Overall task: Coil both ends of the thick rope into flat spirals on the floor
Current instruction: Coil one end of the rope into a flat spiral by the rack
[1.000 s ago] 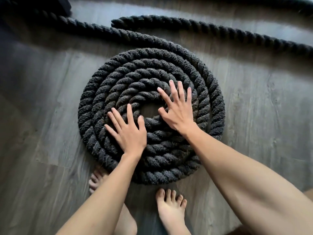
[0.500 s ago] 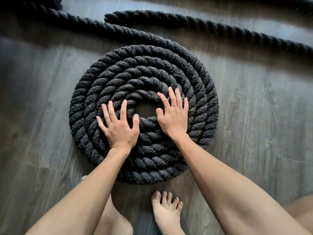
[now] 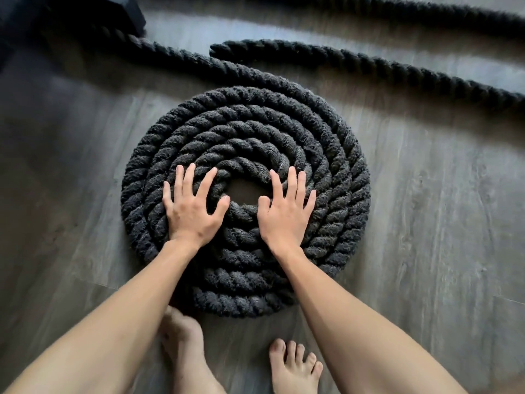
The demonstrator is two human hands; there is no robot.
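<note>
A thick black twisted rope lies in a flat spiral (image 3: 247, 132) of several turns on the grey wood floor, with a small bare gap at its centre. My left hand (image 3: 193, 206) rests palm down with fingers spread on the inner turns, left of the gap. My right hand (image 3: 287, 209) lies flat, fingers apart, on the inner turns to the right of it. Neither hand grips anything. The rope's outer turn runs off toward the top left. The other rope end (image 3: 224, 48) lies straight on the floor behind the spiral.
Two bare feet (image 3: 295, 365) stand on the floor (image 3: 440, 223) just in front of the spiral. A dark block-like object (image 3: 93, 12) sits at the top left, where the rope runs. More rope (image 3: 426, 12) crosses the top right.
Both hands have shifted on the spiral and now lie more level with each other, either side of the centre gap. The view has moved, so the spiral sits more to the right.
</note>
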